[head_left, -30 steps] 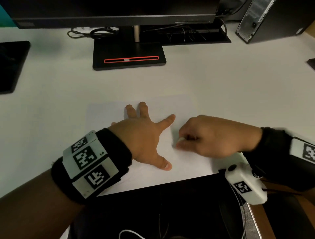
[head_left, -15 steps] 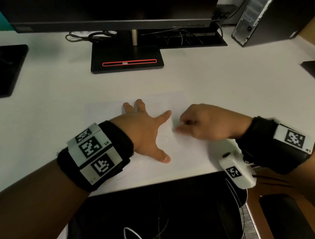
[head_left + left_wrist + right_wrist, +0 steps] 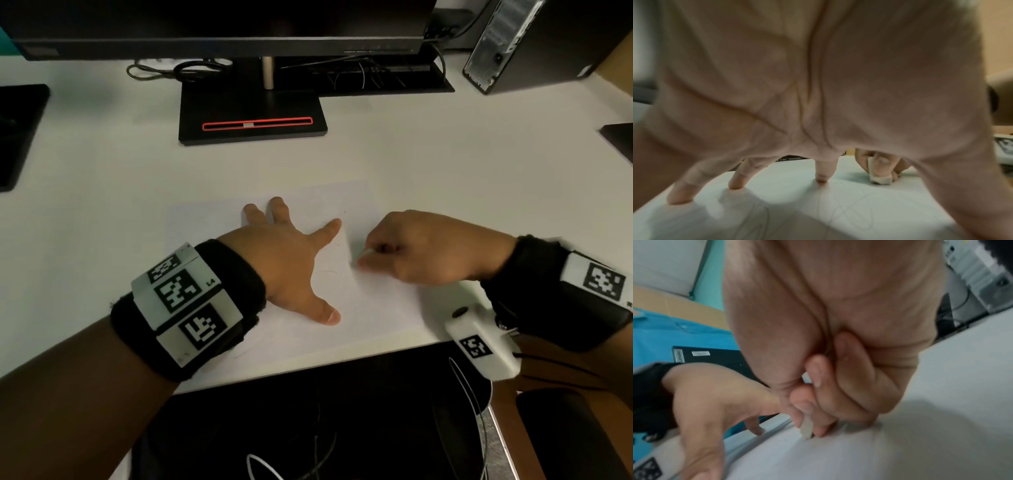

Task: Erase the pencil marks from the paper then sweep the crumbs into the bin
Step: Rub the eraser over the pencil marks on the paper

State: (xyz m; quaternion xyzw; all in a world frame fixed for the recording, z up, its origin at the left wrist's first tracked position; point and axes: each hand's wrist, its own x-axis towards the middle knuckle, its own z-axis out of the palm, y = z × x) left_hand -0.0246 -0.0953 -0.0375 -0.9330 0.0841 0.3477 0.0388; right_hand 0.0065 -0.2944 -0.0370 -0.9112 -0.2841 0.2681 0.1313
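A white sheet of paper (image 3: 342, 301) lies on the white desk near its front edge. Faint pencil scribbles (image 3: 849, 214) show on it under my left palm. My left hand (image 3: 291, 260) lies spread flat on the sheet, fingers straight, pressing it down. My right hand (image 3: 411, 253) pinches a small white eraser (image 3: 367, 253) between thumb and fingers, its lower end on the paper just right of my left forefinger. In the left wrist view the eraser (image 3: 878, 176) stands on the sheet, and in the right wrist view the eraser (image 3: 806, 429) tip touches it. No bin is in view.
A monitor stand (image 3: 251, 113) with a red slot sits behind the paper. A computer tower (image 3: 534, 41) stands at the back right, a black pad (image 3: 19, 133) at the left edge. Cables (image 3: 171, 70) lie behind the stand. A dark chair seat (image 3: 325, 421) is below the desk edge.
My right hand with the eraser has shifted slightly up the sheet in small rubbing strokes. The left hand stays flat on the paper.
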